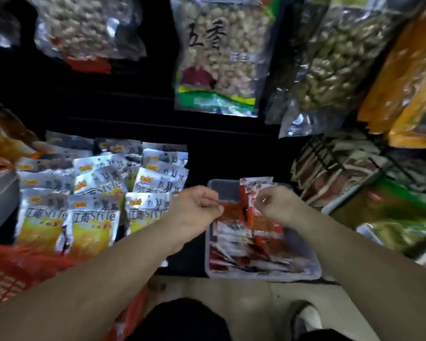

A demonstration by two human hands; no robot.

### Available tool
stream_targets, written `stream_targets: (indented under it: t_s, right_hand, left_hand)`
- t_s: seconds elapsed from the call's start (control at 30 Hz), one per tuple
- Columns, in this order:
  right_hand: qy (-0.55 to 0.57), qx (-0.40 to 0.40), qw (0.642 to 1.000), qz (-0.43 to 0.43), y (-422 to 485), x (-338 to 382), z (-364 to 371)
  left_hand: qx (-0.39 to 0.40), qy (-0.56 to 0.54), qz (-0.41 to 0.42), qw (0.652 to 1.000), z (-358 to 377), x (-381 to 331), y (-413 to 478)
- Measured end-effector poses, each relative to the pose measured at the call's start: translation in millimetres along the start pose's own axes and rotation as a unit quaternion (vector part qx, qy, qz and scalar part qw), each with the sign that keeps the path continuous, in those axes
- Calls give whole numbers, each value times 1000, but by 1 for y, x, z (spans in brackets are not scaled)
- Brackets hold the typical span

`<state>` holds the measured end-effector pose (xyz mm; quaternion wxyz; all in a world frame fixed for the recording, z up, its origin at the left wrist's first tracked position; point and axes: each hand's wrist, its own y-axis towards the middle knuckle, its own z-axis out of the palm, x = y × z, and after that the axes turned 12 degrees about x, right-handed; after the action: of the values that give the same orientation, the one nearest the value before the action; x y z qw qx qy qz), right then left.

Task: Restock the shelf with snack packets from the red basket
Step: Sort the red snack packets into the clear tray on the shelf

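Both hands meet over the far half of the clear tray (308, 273), where the red packets (241, 244) lie. A few stand on end between the hands, long axis running towards the back of the shelf (207, 158). The rest lie flat in a loose heap on the near side. The left hand (197, 207) has its fingers curled and seems to pinch the edge of an upright packet from the left. The right hand (276, 205), equally close, is curled on the same bunch from the right. The basket (8, 274) sits low on the left under the left forearm, so that arm is nearer for the next fetch. Silver packets (69, 207) crowd the tray's left, a wire rack (330, 156) its right
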<state>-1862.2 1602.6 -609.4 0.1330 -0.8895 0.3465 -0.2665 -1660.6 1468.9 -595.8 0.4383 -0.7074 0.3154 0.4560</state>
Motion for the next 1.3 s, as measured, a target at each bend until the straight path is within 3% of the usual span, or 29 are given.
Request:
stream_targets:
  t_s: [0.13,0.37,0.53,0.7,1.0,1.07,1.17,1.3]
  right_hand:
    - [37,-29,998,49,26,-75,19]
    - [-19,21,999,44,83,-107,54]
    - [11,36,998,53,103,-111,63]
    - [-28,-9,996,85,109,-99,58]
    - [-200,-68,975,70,75,-76,38]
    - [-176,-104,978,47,65,-73,31]
    - [-42,-142,989,-21,46,-61,13]
    - [42,-74,991,-107,15,-28,-16]
  left_hand:
    - [55,65,-31,996,45,-10,73]
    - [-15,31,-79,996,106,29,131]
    - [10,10,-52,999,85,38,134]
    - [45,91,-32,994,72,40,126]
    - [46,115,1,992,45,37,119]
    - [46,120,12,992,43,34,115]
    - [47,122,20,991,43,26,105]
    - [63,87,56,993,45,12,88]
